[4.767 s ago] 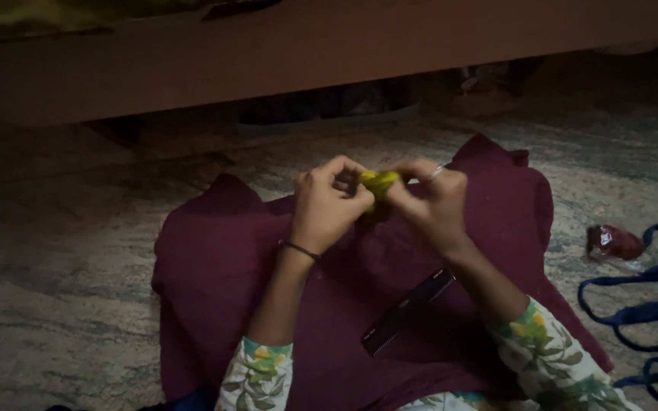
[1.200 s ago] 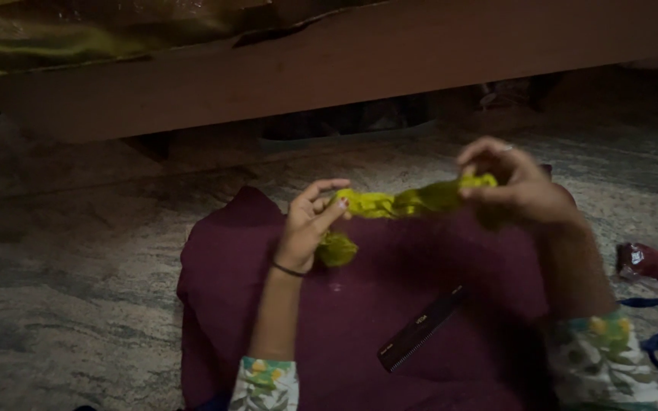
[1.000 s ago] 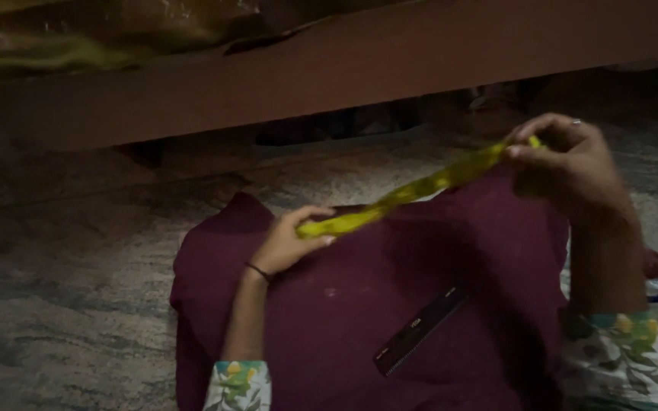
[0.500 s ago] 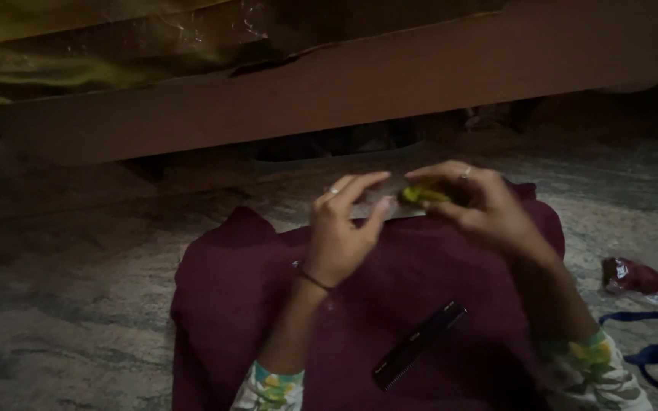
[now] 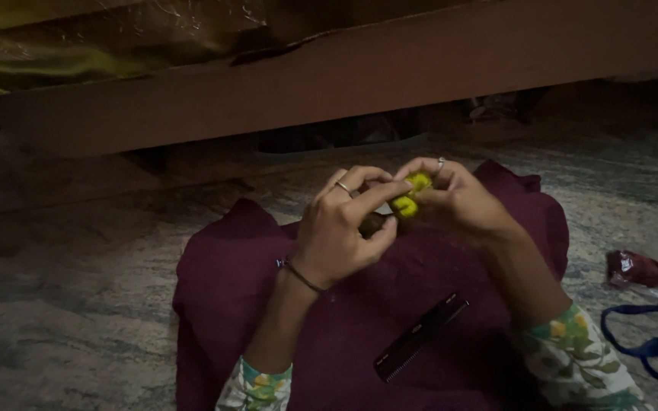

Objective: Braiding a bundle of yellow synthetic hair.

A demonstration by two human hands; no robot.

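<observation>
My left hand (image 5: 336, 232) and my right hand (image 5: 455, 202) meet above a maroon cloth (image 5: 230, 304) spread on the floor. Both pinch a bunched yellow-green band (image 5: 409, 199) between their fingertips; most of it is hidden by the fingers. A ring shows on each hand and a thin bracelet circles the left wrist. Floral sleeves cover both forearms near the bottom edge.
A black comb (image 5: 420, 336) lies on the cloth below my hands. A small red packet (image 5: 635, 268) and blue straps (image 5: 653, 335) lie on the patterned floor (image 5: 70, 289) at the right. A low wooden bed frame (image 5: 344, 76) runs across the top, with dark space under it.
One second ago the band was stretched out long between hands held apart. The hands have come together and the band is now bunched small between the fingertips.
</observation>
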